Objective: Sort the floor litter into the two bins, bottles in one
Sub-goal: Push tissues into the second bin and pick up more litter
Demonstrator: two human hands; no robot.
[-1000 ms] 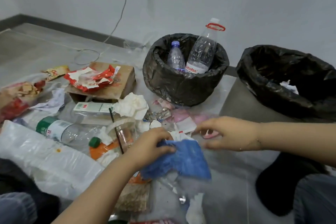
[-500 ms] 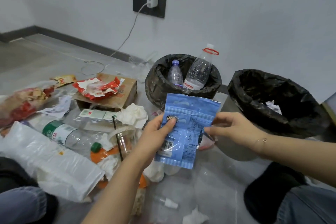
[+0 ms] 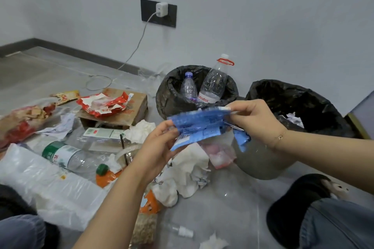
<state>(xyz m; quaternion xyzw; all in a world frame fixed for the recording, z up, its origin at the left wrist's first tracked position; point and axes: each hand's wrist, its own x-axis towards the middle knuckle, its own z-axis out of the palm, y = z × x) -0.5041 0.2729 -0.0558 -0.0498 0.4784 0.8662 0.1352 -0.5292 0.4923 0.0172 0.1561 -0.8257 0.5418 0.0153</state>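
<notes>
A blue snack wrapper (image 3: 199,125) is stretched in the air between both hands, partly folded. My left hand (image 3: 159,147) pinches its lower left end and my right hand (image 3: 253,119) pinches its upper right end. Behind it stands the left bin (image 3: 168,95), black-lined, with two clear bottles (image 3: 212,87) upright inside. The right bin (image 3: 315,107), also black-lined, holds a bit of white paper (image 3: 293,118). On the floor to the left lie a large clear bottle with a green label (image 3: 66,155) and another clear bottle (image 3: 101,137).
Litter covers the floor: a cardboard box (image 3: 129,111) with red wrappers (image 3: 103,104), white tissues (image 3: 188,170), a clear plastic bag (image 3: 46,184), an orange wrapper (image 3: 107,176). A charger cable (image 3: 133,52) runs from the wall socket. My knees sit at both lower corners.
The blue wrapper was picked off the floor, held up flat, and is now turned sideways and folded between both hands, higher and nearer the bins.
</notes>
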